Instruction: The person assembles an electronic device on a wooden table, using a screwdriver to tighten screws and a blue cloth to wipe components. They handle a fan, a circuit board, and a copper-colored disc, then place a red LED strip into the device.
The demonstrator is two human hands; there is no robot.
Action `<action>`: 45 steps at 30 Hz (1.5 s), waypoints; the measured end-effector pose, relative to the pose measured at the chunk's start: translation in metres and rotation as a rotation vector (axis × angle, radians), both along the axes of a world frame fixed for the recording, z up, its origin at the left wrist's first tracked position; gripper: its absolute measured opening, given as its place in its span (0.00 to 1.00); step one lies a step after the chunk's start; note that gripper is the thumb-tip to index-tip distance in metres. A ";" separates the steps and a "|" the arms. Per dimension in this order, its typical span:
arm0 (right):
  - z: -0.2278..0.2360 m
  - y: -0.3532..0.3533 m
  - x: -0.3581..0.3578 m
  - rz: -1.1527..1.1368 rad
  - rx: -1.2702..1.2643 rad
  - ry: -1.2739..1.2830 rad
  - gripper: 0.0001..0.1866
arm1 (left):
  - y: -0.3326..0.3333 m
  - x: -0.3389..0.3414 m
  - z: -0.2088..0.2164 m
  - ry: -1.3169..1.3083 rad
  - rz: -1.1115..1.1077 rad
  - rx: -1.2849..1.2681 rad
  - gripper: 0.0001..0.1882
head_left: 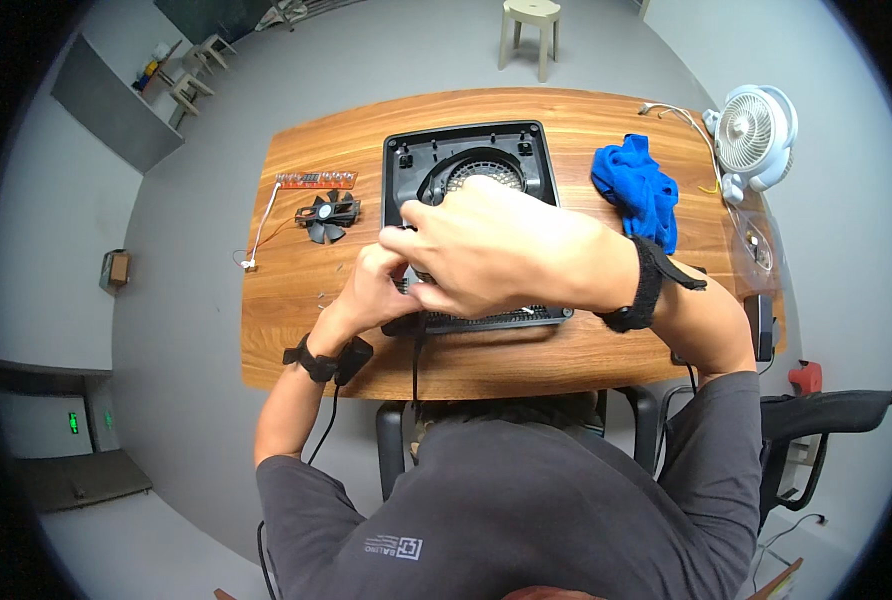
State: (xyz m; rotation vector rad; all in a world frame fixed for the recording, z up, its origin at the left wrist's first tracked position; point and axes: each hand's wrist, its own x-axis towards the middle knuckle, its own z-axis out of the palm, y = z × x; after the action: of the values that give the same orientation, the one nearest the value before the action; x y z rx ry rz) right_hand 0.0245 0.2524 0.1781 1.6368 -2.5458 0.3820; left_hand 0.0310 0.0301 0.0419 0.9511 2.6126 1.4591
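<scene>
A black plastic housing (398, 170) with a round grille and raised posts lies open side up on the table. My right hand (491, 245) is over its middle and left part, fingers bent together, hiding much of the inside. Close beside it, my left hand (371, 290) is at the housing's near left side, thumb and fingers closed. The fingertips of both hands almost meet; whatever is between them is hidden. A black cord (418, 360) runs down from there over the table's near edge.
On the wooden table (506, 365), a small black fan (327, 216) and an orange circuit board (316, 180) with white wires lie at left. A blue cloth (636, 185), a white desk fan (754, 138) and a clear bag (756, 245) are at right. A stool (531, 15) stands beyond.
</scene>
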 end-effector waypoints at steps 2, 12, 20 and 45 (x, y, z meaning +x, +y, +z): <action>0.009 0.007 0.001 0.066 0.056 -0.076 0.19 | 0.004 -0.001 0.007 -0.011 -0.003 -0.041 0.19; 0.001 0.008 -0.001 0.069 -0.055 -0.075 0.11 | 0.011 0.004 0.010 -0.007 0.009 0.100 0.16; -0.008 -0.002 -0.001 -0.028 0.042 0.011 0.12 | -0.009 -0.003 0.009 0.069 -0.129 -0.090 0.12; -0.010 0.000 0.010 0.110 -0.140 0.033 0.08 | -0.002 0.010 0.015 -0.132 -0.042 -0.063 0.14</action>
State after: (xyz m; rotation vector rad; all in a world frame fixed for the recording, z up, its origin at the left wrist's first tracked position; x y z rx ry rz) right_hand 0.0348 0.2526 0.1683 1.7207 -2.3537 0.5248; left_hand 0.0406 0.0280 0.0567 0.8665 2.5140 1.3713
